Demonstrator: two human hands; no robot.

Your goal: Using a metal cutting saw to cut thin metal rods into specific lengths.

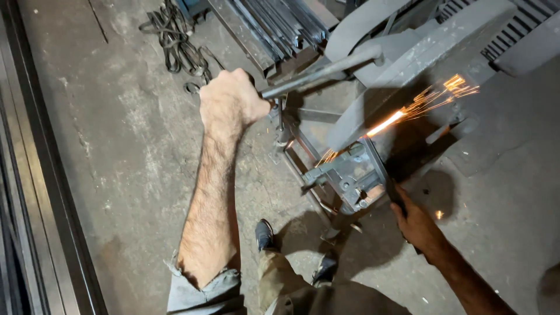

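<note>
While sparks (420, 105) are flying off the chop saw (373, 70), we're clenching our left grip (230, 99) round its handle (321, 71) and grasping a dark metal bar (385, 175) w/ our right grip (417, 221), at the saw's vise (344, 175) on the concrete floor (128, 146).

Grey concrete floor (128, 146), stained and dusty; a black cable coil (175, 41) lies on it; long metal profiles (35, 175) run along one edge; dim light.

One head camera looks steeply down, close above the cutting saw (373, 140) and concrete floor (128, 151).
</note>
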